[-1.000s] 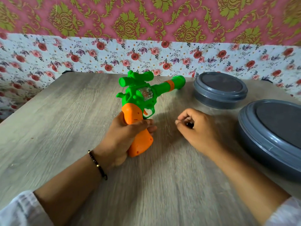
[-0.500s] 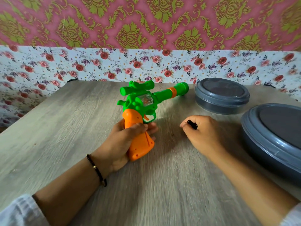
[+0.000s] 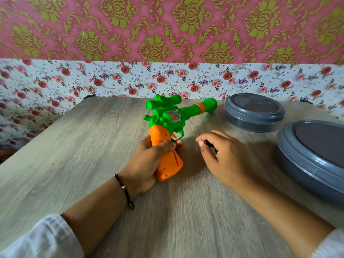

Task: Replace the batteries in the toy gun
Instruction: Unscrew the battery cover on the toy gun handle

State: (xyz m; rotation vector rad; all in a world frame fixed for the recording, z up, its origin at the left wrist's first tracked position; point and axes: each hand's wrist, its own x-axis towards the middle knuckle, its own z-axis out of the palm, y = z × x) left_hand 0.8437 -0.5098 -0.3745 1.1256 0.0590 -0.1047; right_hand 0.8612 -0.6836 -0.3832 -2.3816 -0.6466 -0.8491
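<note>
My left hand is wrapped around the orange grip of the green and orange plastic toy gun, which stands on the grey wood-grain table with its barrel pointing away toward the right. My right hand rests on the table just beside the gun, fingers curled and pinching a small, slim black tool; I judge it to be a screwdriver, but most of it is hidden.

Risks, as I judge them:
- The tool tip may slip off a screw head and score the soft plastic.
- A loosened screw may roll off the table.
- With only one hand around the grip, the gun may twist under turning force.

Two round grey lidded plastic containers stand to the right, clear of both hands.

No brand, label or writing is legible on any item.
</note>
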